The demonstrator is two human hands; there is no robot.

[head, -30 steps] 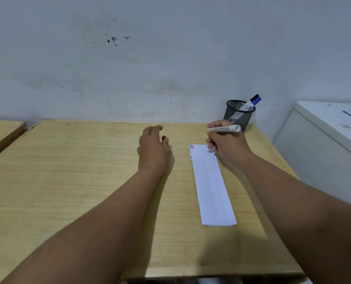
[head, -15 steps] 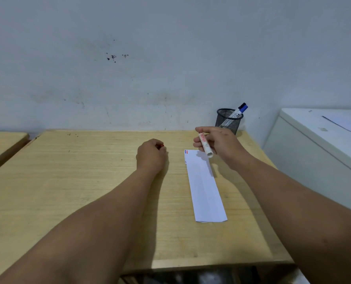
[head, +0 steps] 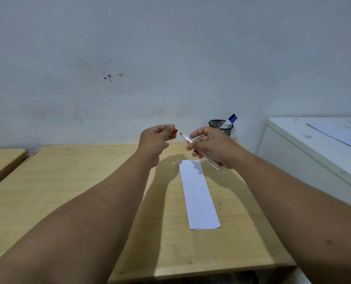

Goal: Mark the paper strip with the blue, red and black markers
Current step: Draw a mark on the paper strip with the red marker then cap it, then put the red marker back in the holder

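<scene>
A white paper strip point(head: 198, 193) lies lengthwise on the wooden desk point(head: 88, 191), with a short blue and a short red line at its far left corner. My right hand point(head: 215, 148) holds the uncapped red marker point(head: 203, 154) above the strip's far end, red tip pointing left. My left hand point(head: 156, 140) is raised level with it, pinching the red cap point(head: 174, 131) a little left of the tip. A blue-capped marker point(head: 230, 120) stands in the black mesh pen cup point(head: 221, 127) at the desk's far right corner.
A white cabinet point(head: 314, 152) with a sheet of paper on top stands right of the desk. A second wooden desk point(head: 2, 158) sits at the far left. A grey wall runs behind.
Both hands have lifted off the desk. The red marker has turned so its tip points left, and the left hand has brought the red cap up close to it.
</scene>
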